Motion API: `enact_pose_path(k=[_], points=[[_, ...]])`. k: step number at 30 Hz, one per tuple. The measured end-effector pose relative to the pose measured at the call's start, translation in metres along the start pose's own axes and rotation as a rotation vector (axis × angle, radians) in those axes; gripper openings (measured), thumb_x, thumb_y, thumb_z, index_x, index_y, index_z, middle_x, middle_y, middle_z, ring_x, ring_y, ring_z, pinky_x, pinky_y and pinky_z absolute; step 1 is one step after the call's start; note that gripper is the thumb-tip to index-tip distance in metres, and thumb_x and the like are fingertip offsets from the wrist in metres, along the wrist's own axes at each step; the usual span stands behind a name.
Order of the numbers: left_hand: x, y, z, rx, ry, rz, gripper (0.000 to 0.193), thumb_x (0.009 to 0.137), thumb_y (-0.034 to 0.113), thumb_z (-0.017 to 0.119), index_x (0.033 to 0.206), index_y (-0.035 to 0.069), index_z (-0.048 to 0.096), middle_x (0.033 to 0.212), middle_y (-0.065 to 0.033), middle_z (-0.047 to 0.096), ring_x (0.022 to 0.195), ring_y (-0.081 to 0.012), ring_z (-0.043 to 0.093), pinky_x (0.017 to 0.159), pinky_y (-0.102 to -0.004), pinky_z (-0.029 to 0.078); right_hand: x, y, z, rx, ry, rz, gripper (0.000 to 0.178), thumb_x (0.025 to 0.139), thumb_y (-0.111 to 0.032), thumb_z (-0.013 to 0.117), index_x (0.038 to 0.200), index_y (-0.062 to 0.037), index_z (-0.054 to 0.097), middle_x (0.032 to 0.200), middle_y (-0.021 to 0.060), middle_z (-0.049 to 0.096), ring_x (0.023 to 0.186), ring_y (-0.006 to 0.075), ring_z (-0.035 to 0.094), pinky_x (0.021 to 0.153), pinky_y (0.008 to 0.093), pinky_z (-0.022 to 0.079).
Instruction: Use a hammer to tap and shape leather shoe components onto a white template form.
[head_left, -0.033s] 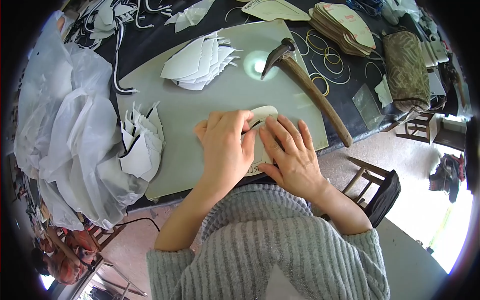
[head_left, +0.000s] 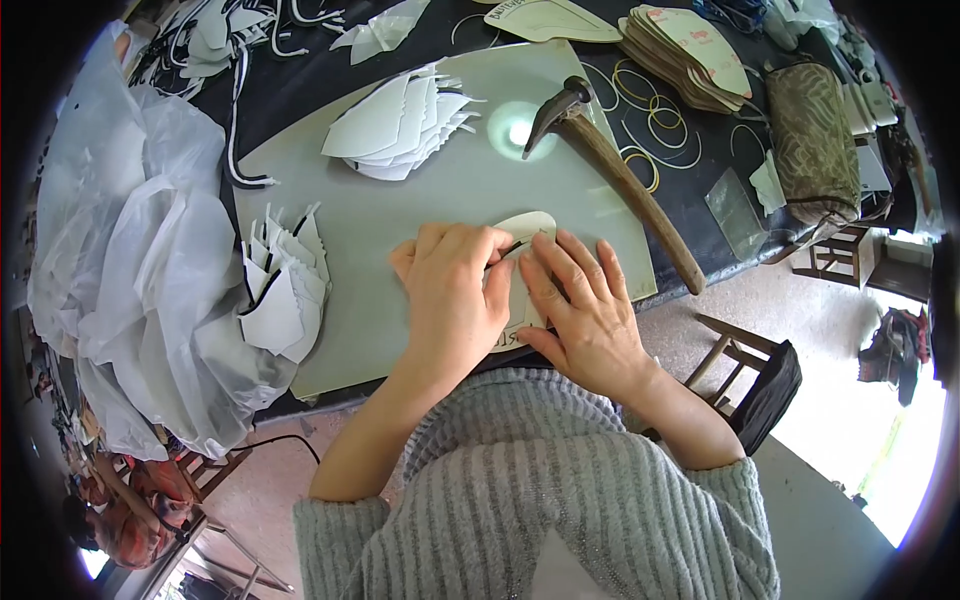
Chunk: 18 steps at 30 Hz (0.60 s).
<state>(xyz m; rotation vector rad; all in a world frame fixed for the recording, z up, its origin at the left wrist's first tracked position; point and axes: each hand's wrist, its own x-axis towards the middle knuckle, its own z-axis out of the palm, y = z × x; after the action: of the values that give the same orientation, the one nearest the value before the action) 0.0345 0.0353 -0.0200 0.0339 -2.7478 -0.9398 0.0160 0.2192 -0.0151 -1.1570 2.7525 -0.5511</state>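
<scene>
A cream, curved pattern board (head_left: 528, 224) with dark lettering lies on the grey work board (head_left: 345, 255), largely covered by my hands. Against it, my left hand (head_left: 452, 275) is closed, thumb and forefinger pinching a black-edged piece (head_left: 516, 247), which is mostly hidden. My right hand (head_left: 585, 312) lies flat on the pattern board, fingers stretched out, pressing beside the left fingertips. Farther back sits a fanned stack of white cut pieces (head_left: 392, 125). Another bunch of white pieces with black edging (head_left: 282, 300) lies to the left.
A hammer (head_left: 625, 175) with a wooden handle rests across the board's right side. Clear plastic bags (head_left: 150, 250) heap up at the left. Thin cord loops (head_left: 660, 125), stacked pattern boards (head_left: 685, 55) and a patterned roll (head_left: 812, 140) lie at the back right. A stool (head_left: 735, 365) stands on the right.
My left forefinger has shifted very slightly at the black edge. Otherwise both hands and the things around them look the same.
</scene>
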Motion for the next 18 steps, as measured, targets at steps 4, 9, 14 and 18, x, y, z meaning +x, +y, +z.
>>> enact_pose_path(k=[4,9,14,18], points=[[-0.006,-0.006,0.006,0.165,0.144,0.244,0.025,0.077,0.008,0.071,0.101,0.010,0.067,0.094,0.0007,0.061,0.093,-0.0192,0.056,0.088,-0.0405,0.034,0.001,-0.001,-0.003,-0.004,-0.007,0.011,0.073,0.082,-0.042,0.071,0.143,-0.0097,0.048,0.150,0.0078,0.040,0.141,0.0276,0.035,0.118,0.0532,0.021],[-0.013,-0.008,0.005,0.257,0.058,0.325,0.033,0.072,0.004,0.075,0.105,0.009,0.070,0.099,-0.0007,0.059,0.095,-0.0197,0.058,0.088,-0.0401,0.037,0.009,0.016,-0.027,0.050,0.073,-0.010,0.063,0.083,-0.029,0.071,0.137,-0.0037,0.052,0.143,0.0133,0.047,0.135,0.0312,0.042,0.113,0.0515,0.030],[-0.016,-0.015,0.005,0.164,0.079,0.385,0.033,0.073,0.000,0.073,0.106,0.003,0.069,0.103,-0.0057,0.060,0.095,-0.0232,0.059,0.080,-0.0420,0.043,0.048,0.067,-0.050,-0.001,0.293,0.101,0.057,0.079,-0.001,0.064,0.134,-0.0002,0.050,0.127,0.0176,0.056,0.116,0.0364,0.055,0.099,0.0422,0.045],[-0.010,-0.011,0.006,0.122,0.068,0.405,0.032,0.074,0.000,0.072,0.106,0.002,0.069,0.105,-0.0060,0.060,0.093,-0.0235,0.060,0.080,-0.0420,0.044,0.070,0.098,-0.045,0.066,0.183,0.244,0.048,0.084,-0.001,0.059,0.131,0.0013,0.050,0.121,0.0226,0.058,0.109,0.0398,0.059,0.094,0.0425,0.047]])
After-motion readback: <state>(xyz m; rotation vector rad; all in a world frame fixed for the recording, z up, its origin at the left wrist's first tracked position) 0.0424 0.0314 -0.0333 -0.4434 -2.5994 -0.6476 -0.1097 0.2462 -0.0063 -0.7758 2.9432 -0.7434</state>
